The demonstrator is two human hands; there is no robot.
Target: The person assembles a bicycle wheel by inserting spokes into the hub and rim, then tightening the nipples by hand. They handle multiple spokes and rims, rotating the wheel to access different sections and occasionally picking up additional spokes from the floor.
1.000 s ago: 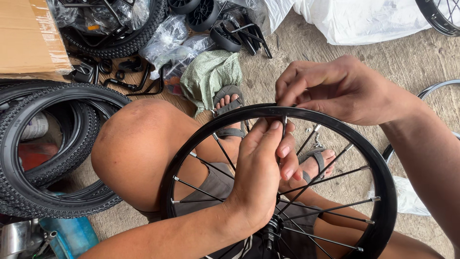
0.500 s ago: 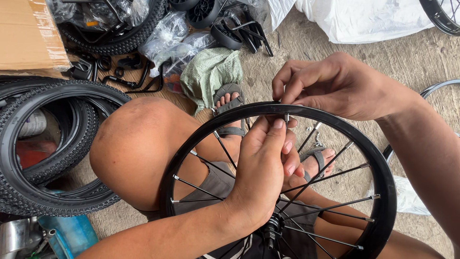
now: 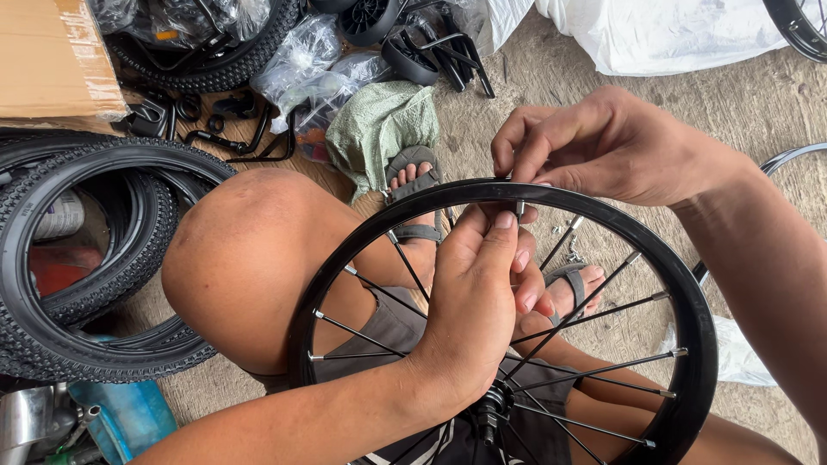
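left hand (image 3: 478, 297) pinching spoke (image 3: 519, 226) inside rim (image 3: 689, 301) | right hand (image 3: 594, 146) fingertips closed at rim's top edge | risk: spoke may slip free if wheel tilts on knee (image 3: 250, 258)

Black wheel rim (image 3: 689, 284), silver spokes (image 3: 594, 370), knobby black tyres (image 3: 95, 198), green cloth (image 3: 375, 129).

Soft, even daylight fills the scene, bright without harsh glare, and shadows under the black wheel rim (image 3: 551, 191) and the stacked tyres (image 3: 77, 258) stay faint and diffuse. The white plastic sheet (image 3: 689, 34) at the top edge is close to overexposed, while the clear bags (image 3: 301, 60) carry small specular glints. Focus is sharp on both hands and the spokes (image 3: 603, 301); the frame's corners show slight wide-angle stretching and mild softness.
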